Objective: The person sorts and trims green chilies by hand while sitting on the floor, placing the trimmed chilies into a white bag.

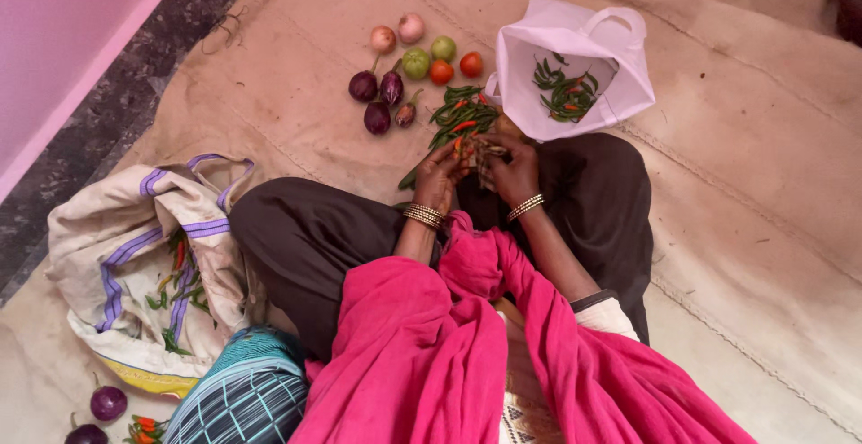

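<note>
Left hand (440, 175): fingers curled on chillies at near edge of chilli pile (460, 116) on floor mat (296, 76). Right hand (514, 170): fingers closed on small bunch of chillies, touching left hand. White bag (575, 67) just beyond, chillies inside. Aubergines (382, 98), tomatoes (440, 58), onions (397, 33) beside pile. Striped cloth bag (144, 264) at left.

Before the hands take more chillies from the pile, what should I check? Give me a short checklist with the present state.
1. Chilli pile within reach of both hands: ok.
2. White bag open, mouth upward: ok.
3. Left hand free to pick: cannot tell, fingers are bunched.
4. Right hand free: cannot tell, something small seems pinched between both hands.
5. Aubergines and tomatoes apart from the pile: ok.
</note>
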